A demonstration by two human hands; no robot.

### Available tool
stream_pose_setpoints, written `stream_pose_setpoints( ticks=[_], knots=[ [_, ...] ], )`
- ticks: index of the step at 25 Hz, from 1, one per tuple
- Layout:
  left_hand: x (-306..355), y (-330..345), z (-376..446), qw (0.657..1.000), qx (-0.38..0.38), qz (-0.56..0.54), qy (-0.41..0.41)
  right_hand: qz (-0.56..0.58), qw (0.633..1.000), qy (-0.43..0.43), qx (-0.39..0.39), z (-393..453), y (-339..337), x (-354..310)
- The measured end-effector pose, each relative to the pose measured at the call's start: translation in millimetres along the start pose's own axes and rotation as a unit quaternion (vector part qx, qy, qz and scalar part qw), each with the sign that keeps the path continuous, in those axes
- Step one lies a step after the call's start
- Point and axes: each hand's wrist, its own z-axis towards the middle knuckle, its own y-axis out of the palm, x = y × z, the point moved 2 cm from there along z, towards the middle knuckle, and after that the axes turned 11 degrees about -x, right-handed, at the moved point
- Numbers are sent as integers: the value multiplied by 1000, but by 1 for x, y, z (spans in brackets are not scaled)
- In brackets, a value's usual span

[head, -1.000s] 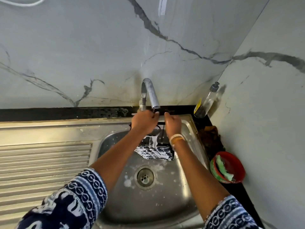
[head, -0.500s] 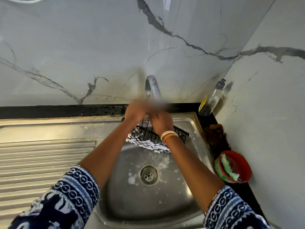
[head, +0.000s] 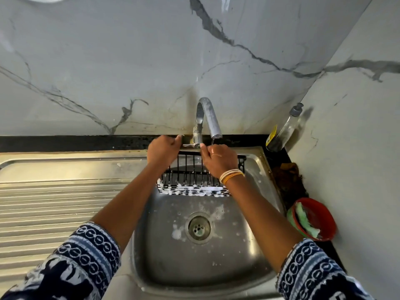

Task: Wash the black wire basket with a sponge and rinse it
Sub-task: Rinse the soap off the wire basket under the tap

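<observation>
Grey-veined white marble panels (head: 108,61) form the backdrop behind a stainless steel sink (head: 266,169) with a ribbed draining board at its left. A black wire basket (head: 190,169), rectangular and foam-coated along its near lower edge, is held over the basin directly below the curved chrome tap (head: 207,118). The basket is gripped at its upper rear rim by both hands: the left hand (head: 162,151) is curled over the left end, and the right hand (head: 218,161), with bangles at the wrist, is closed over the rim nearer the middle. This two-point hold appears to be chosen so that the soapy mesh can be kept under the spout; only a thin trickle is seen at the outlet, so rinsing is judged to be just starting. A green sponge (head: 303,219) is left in a red plastic bowl (head: 324,215) on the counter at the right, which suggests that scrubbing is finished. A clear pump bottle (head: 283,131) stands in the corner.
</observation>
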Motion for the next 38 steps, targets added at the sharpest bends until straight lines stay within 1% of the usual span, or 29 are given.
stream_pose_setpoints(
  ticks=[2, 3, 4, 7, 9, 10, 11, 13, 14, 15, 16, 17, 18, 20, 22, 24, 25, 26, 27, 28, 29, 30, 31, 33, 34, 35, 36, 37, 38],
  knots=[
    [15, 9, -12, 990, -10, 138, 36, -33, 999, 3, -23, 2, -3, -2],
    [25, 19, -16, 982, -7, 179, 60, -44, 999, 0, -29, 5, -4, -8],
    [32, 24, -21, 985, -10, 163, 59, -56, 998, -6, -29, 9, -5, -15],
    [21, 23, -19, 998, -26, 54, -5, -77, 996, -26, -34, 10, -12, -8],
    [4, 23, -18, 999, -24, 30, -39, -76, 995, -3, -62, 14, -18, 12],
    [5, 27, -21, 999, -23, 19, -38, -71, 994, 13, -79, 14, -18, 13],
    [9, 33, -23, 999, -28, 20, -23, -75, 994, 11, -77, 14, -15, 5],
    [21, 50, -29, 998, -39, -42, -17, -90, 994, -17, -56, 13, -9, -23],
    [20, 53, -30, 995, -34, -86, -35, -60, 997, -19, -55, 15, -8, -25],
    [16, 54, -30, 991, -26, -118, -57, -3, 998, -19, -66, 17, -8, -19],
    [10, 52, -30, 986, -17, -145, -77, 89, 992, 3, -93, 20, -8, -10],
    [6, 52, -29, 982, -15, -169, -86, 181, 975, 43, -121, 20, -10, -3],
    [8, 50, -31, 979, -19, -189, -80, 241, 959, 80, -127, 22, -8, 0],
    [24, 48, -32, 974, -22, -218, -54, 234, 960, 105, -111, 26, -1, -11],
    [35, 48, -28, 950, -16, -304, -64, 248, 958, 104, -97, 26, 2, -21],
    [28, 44, -22, 912, -17, -400, -93, 293, 945, 109, -99, 26, -2, -12],
    [23, 42, -19, 895, -16, -433, -101, 274, 950, 116, -93, 24, -5, -4],
    [22, 39, -19, 893, -15, -440, -94, 228, 962, 125, -84, 23, -5, 2],
    [23, 37, -18, 909, -10, -412, -67, 177, 972, 131, -81, 22, -4, 4],
    [28, 35, -20, 933, -11, -357, -30, 144, 977, 134, -79, 21, 0, 3],
    [33, 33, -21, 952, -9, -306, 7, 130, 979, 136, -72, 19, 3, -1],
    [35, 31, -22, 959, -9, -282, 25, 141, 979, 133, -57, 17, 5, -5],
    [34, 30, -23, 958, -13, -286, 24, 197, 971, 129, -36, 17, 7, -7],
    [23, 30, -25, 939, -14, -343, -23, 354, 928, 119, 6, 16, 9, -6],
    [16, 30, -27, 918, -7, -392, -59, 388, 916, 105, 13, 16, 9, -6],
    [11, 29, -31, 892, 4, -442, -97, 368, 926, 84, 3, 16, 10, -5],
    [8, 28, -34, 866, 16, -483, -129, 306, 950, 65, -19, 18, 11, -2],
    [6, 27, -35, 843, 27, -516, -152, 218, 972, 66, -55, 20, 11, 1],
    [5, 28, -34, 831, 36, -528, -168, 120, 985, 85, -91, 21, 11, 5]
  ],
)
